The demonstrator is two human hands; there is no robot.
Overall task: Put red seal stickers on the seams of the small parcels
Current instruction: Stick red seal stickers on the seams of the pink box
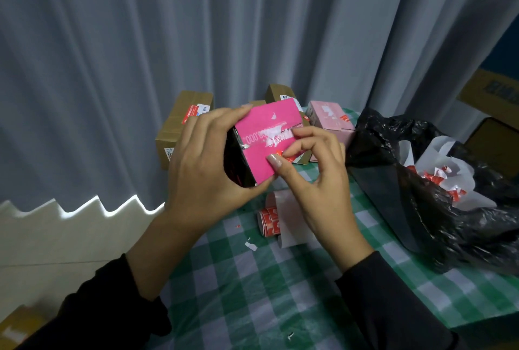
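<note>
My left hand [207, 158] grips a small bright pink parcel [264, 130] with black sides, held up above the table. A taped seam runs across its pink face. My right hand [314, 169] pinches a red seal sticker [289, 156] between thumb and fingers at the seam's right end. Below, a roll of red seal stickers [268, 219] on white backing paper lies on the green checked tablecloth [252, 293].
Brown cardboard parcels [182, 127] and a pale pink box [330, 119] stand at the table's far edge against a grey curtain. A black plastic bag [421, 203] with white backing paper and red scraps fills the right side. Small paper scraps [250, 245] lie on the cloth.
</note>
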